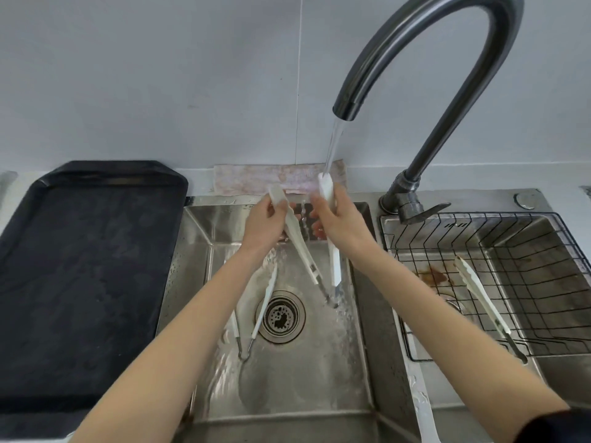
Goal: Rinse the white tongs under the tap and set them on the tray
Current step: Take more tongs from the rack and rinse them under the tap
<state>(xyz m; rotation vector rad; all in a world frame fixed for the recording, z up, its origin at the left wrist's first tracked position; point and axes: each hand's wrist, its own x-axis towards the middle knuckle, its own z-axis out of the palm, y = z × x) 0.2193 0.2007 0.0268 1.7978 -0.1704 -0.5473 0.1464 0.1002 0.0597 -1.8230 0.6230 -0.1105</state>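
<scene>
I hold one pair of white tongs [334,265] spread apart over the left sink basin [198,238]. My left hand [263,230] grips one arm near its tip, and my right hand [340,227] grips the other arm. Water from the dark curved tap [415,36] falls onto the tip sticking out above my right hand. The tongs' hinged end points down toward me. A second pair of white tongs [263,302] lies in the basin beside the drain [280,316]. The black tray [86,266] sits on the counter to the left.
A wire rack [543,282] fills the right basin, with a third pair of white tongs [486,303] lying in it. Another white utensil [425,410] rests on the divider near the front. A folded pinkish cloth [256,180] lies behind the sink against the wall.
</scene>
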